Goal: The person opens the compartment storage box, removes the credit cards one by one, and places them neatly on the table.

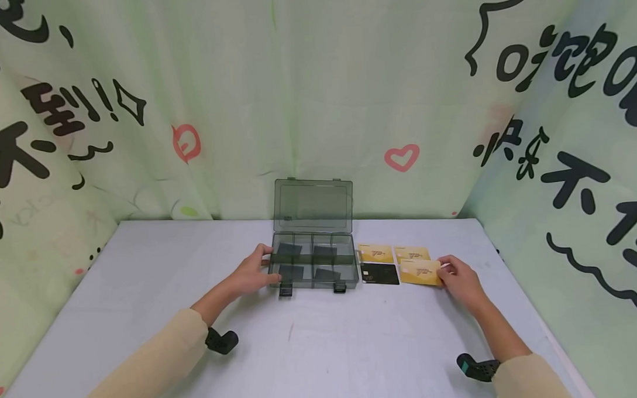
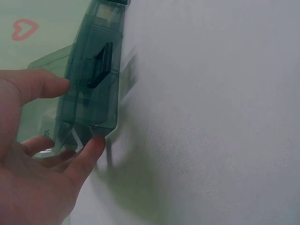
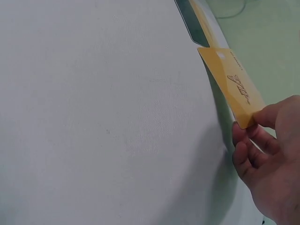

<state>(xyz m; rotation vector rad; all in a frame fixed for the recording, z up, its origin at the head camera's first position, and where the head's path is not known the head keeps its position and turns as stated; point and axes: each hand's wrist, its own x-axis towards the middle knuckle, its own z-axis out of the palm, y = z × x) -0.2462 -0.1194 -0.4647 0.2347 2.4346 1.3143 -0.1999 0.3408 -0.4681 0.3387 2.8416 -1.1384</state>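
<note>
A translucent dark-green compartment box (image 1: 314, 259) stands on the table with its lid (image 1: 313, 205) raised at the back. Dark flat pieces show in its compartments. My left hand (image 1: 251, 273) grips the box's left end, thumb at the front rim and fingers round the side, as the left wrist view (image 2: 47, 136) also shows. Between thumb and fingers, my right hand (image 1: 460, 282) pinches a yellow card (image 1: 420, 273) by its right edge. In the right wrist view this card (image 3: 232, 86) is tilted, its near edge raised off the table.
Right of the box lie a black card (image 1: 380, 273) and two more yellow cards, one at back left (image 1: 375, 254) and one (image 1: 412, 253) partly behind the held card. Two black latches hang at the box's front. A patterned curtain (image 1: 315, 105) surrounds the white table (image 1: 324, 351).
</note>
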